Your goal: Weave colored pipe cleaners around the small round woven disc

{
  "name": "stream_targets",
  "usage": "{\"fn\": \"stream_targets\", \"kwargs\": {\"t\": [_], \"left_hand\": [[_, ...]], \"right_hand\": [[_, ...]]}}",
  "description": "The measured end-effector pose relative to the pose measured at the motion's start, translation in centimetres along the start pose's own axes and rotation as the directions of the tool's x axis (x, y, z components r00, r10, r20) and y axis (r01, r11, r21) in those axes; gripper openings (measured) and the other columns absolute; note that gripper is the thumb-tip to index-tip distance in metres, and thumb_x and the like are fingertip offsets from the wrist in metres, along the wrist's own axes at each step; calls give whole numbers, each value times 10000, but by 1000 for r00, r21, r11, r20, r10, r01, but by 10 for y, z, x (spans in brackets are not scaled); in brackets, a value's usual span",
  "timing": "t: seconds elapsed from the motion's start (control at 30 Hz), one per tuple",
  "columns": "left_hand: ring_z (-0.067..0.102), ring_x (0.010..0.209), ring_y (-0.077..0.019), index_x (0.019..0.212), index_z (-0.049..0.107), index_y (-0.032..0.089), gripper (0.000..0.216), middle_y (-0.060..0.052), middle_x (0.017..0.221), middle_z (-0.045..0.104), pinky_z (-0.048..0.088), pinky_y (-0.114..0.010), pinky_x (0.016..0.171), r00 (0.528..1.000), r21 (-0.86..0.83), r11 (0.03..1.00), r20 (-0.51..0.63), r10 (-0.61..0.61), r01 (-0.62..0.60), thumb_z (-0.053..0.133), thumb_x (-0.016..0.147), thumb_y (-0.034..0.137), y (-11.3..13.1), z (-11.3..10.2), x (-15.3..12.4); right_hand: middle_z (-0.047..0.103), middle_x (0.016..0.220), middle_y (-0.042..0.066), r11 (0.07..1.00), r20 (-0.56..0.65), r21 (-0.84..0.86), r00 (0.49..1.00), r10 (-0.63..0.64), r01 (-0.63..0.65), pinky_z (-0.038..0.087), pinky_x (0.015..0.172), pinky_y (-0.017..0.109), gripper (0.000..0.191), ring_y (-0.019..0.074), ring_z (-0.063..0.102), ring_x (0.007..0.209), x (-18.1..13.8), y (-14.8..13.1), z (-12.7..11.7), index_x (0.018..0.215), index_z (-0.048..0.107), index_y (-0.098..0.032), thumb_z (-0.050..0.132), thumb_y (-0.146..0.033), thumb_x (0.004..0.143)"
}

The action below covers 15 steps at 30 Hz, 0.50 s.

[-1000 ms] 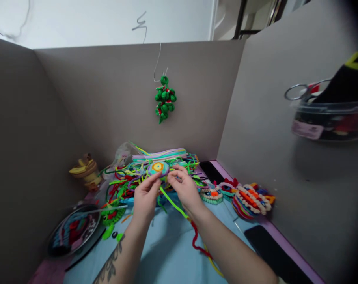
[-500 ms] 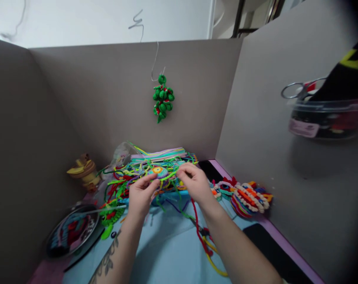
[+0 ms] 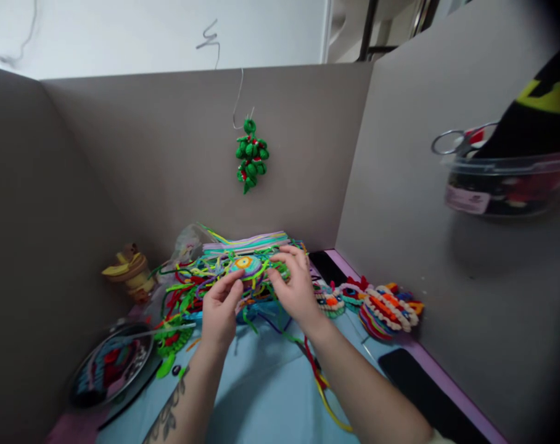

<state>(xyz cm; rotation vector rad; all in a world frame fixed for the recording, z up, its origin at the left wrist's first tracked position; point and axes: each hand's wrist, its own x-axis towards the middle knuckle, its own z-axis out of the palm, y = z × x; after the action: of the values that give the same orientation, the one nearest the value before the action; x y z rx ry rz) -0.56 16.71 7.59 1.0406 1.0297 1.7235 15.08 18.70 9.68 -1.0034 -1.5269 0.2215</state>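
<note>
Multicoloured disc [image 3: 247, 265] between left hand [image 3: 219, 311] and right hand [image 3: 296, 291]

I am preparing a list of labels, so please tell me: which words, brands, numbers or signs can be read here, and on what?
No text can be read.
Pink label on the clear container: too small and blurred.
Yellow patch on the black item: no readable letters.
Round piece held by the left hand: no lettering visible.
</note>
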Motion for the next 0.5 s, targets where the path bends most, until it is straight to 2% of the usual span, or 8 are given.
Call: {"fn": "stream_targets", "kwargs": {"t": [0.07, 0.17, 0.27, 0.4, 0.5], "left_hand": [[680, 789, -178, 959, 745, 181, 366, -71, 897, 744, 521, -265, 738, 1000, 22, 1000, 15, 16, -17, 786, 651, 376, 2, 0, -1], [677, 808, -183, 983, 740, 188, 358, -69, 914, 737, 530, -264, 737, 998, 72, 996, 43, 55, -58, 769, 673, 365, 5, 2, -5], [675, 857, -185, 1176, 661, 217, 460, -66, 965, 724, 536, -255, 736, 990, 122, 985, 88, 112, -123, 722, 737, 341, 9, 7, -9], [638, 1057, -203, 1357, 494, 241, 612, -87, 1150, 678, 508, -265, 873, 980, 99, 980, 123, 158, -170, 687, 780, 306, 12, 12, -14], [596, 1146, -220, 1401, 425, 241, 656, -107, 1234, 637, 481, -292, 939, 971, 87, 980, 172, 164, -181, 672, 794, 289, 11, 13, -14]], "right_hand": [[519, 1171, 99, 999, 45, -23, 998, -38, 39, 353, 1029, 440, 123, 263, 457, 1188, -3, -9, -1, 917, 666, -235, 614, -259, 808], [513, 1184, 97, 999, 78, -28, 997, -30, 33, 343, 1033, 461, 97, 272, 439, 1203, -6, -13, 0, 882, 664, -235, 635, -254, 791], [521, 1206, 97, 1000, 95, 0, 995, 20, -20, 321, 1048, 482, 36, 281, 424, 1226, -5, -12, 2, 790, 657, -229, 659, -254, 764], [494, 1330, 98, 976, 168, 140, 976, 142, -166, 264, 1089, 477, 48, 290, 394, 1296, -4, -8, 5, 742, 684, -217, 680, -265, 741], [463, 1388, 105, 884, 247, 333, 935, 252, -327, 303, 1068, 443, 97, 279, 442, 1281, -6, -5, 10, 712, 680, -201, 672, -292, 745]]}}
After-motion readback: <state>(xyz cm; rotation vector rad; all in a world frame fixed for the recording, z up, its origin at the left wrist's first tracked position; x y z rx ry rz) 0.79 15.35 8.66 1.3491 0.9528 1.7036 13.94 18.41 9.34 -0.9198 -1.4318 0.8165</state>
